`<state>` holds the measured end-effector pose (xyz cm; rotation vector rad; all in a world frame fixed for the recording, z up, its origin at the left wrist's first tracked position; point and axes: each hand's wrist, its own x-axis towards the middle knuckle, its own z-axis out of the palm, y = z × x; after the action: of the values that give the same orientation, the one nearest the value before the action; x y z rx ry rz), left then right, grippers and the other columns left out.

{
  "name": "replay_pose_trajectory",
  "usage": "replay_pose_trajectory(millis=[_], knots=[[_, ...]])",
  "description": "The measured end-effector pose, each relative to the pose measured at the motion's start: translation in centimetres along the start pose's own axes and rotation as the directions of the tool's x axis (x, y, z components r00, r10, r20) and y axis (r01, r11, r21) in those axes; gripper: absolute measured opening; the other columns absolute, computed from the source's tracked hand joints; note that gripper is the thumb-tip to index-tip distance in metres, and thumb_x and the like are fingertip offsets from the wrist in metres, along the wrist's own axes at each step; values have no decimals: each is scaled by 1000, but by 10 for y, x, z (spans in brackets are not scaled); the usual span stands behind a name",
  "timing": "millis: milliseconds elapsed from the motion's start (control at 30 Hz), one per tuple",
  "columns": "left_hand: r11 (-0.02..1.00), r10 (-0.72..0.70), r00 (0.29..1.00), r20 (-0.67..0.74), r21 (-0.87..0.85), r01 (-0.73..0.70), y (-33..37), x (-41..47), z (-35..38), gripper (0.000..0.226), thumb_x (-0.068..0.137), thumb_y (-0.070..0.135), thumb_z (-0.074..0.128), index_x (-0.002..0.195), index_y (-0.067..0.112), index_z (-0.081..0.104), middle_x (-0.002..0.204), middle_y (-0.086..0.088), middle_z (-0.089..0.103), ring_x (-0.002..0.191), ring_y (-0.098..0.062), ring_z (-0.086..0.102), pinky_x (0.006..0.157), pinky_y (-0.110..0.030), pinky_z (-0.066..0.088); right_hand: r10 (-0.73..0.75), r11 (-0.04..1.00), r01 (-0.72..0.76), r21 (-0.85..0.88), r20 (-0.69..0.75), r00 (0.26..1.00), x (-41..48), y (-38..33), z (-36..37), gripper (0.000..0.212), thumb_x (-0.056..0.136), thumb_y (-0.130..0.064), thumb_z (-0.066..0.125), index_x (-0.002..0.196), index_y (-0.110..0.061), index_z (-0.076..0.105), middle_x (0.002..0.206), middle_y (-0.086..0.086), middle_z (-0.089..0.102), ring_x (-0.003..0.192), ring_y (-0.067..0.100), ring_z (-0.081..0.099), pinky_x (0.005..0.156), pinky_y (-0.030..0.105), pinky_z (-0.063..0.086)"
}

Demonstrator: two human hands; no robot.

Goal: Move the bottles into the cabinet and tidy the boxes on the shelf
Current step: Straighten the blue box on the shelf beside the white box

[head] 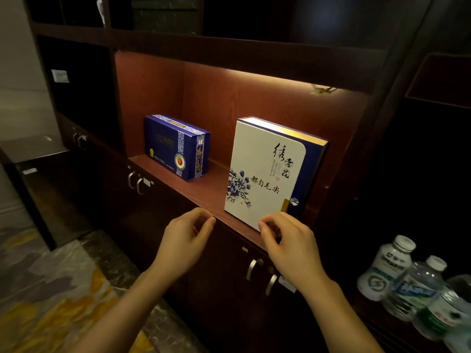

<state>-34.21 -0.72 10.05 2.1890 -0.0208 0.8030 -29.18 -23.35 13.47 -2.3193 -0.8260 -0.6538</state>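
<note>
A large white box (265, 171) with blue flowers and black characters stands upright on the lit wooden shelf (204, 192), at its right end. A smaller blue box (177, 146) stands upright further left and back. My right hand (288, 245) is at the white box's lower front corner, fingertips curled against it. My left hand (186, 240) hovers before the shelf's front edge with curled fingers and holds nothing. Several plastic water bottles (387, 268) stand on a dark surface at the lower right.
Below the shelf are dark cabinet doors with metal handles (251, 270), all closed. More handles (135, 180) sit further left. Dark compartments surround the lit shelf. A patterned carpet (51, 301) covers the floor at left.
</note>
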Motion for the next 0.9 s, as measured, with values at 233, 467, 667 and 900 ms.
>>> replay_pose_trajectory(millis=[233,467,667,900], knots=[[998,-37,999,-2,44,37,-52,57,4,6,94,39,58,91,39,63,77,19,66,74,-1,63,61,-13,48,-11,999,11,36,-7,1000,62,18,57,5,96,-26,64,93,-27,67,83,-16,62,74,0,59,63,8,43],[993,-59,998,-31,100,62,-111,139,-6,6,95,36,59,92,37,63,77,18,66,79,1,63,67,-12,47,-30,992,31,121,-6,1000,148,34,121,4,94,-21,68,93,-24,71,82,-15,64,73,0,59,65,4,41],[985,-106,991,-85,125,116,-157,189,-23,8,96,35,57,93,33,64,80,16,66,82,1,62,67,-12,47,-58,985,54,161,20,998,211,34,172,5,94,-24,68,95,-25,73,88,-15,69,74,-3,60,65,2,41],[969,-174,974,-142,150,195,-216,235,-54,10,97,32,57,99,29,66,88,17,66,84,-1,63,71,-13,49,-99,976,85,203,57,993,272,22,237,30,96,-51,50,100,-29,69,94,-22,64,84,-11,53,68,-1,38]])
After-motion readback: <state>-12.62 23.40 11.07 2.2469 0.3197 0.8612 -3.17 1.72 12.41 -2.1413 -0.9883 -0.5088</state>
